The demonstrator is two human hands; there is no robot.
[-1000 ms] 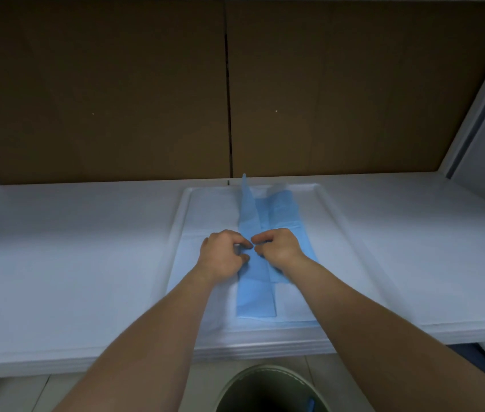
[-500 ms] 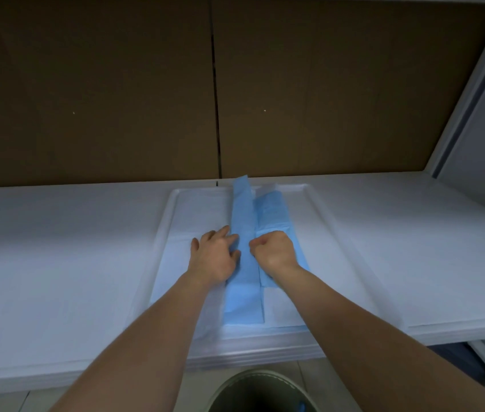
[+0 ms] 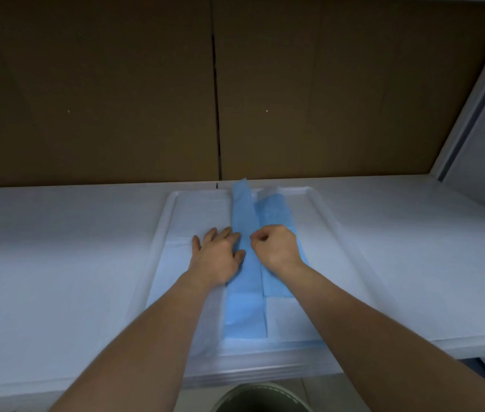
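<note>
Blue sheet [image 3: 245,307]: folded into long strip, lying lengthwise down middle of tray [image 3: 164,233], far end poking past back rim; wider blue fold just right of strip. Same tray also holding white liner [image 3: 202,212] under sheet. Tray sitting on shelf [image 3: 57,263], cardboard [image 3: 86,99] behind.
Left hand [image 3: 219,257]: palm down on liner, fingers straight and spread, gripping nothing, thumb side touching strip's left edge.
Right hand [image 3: 276,248]: curled into fist on wider fold, thumb against forefinger at strip's right edge; pinching sheet or not, cannot tell.
Bin [image 3: 262,396] below shelf edge, contents not visible.
</note>
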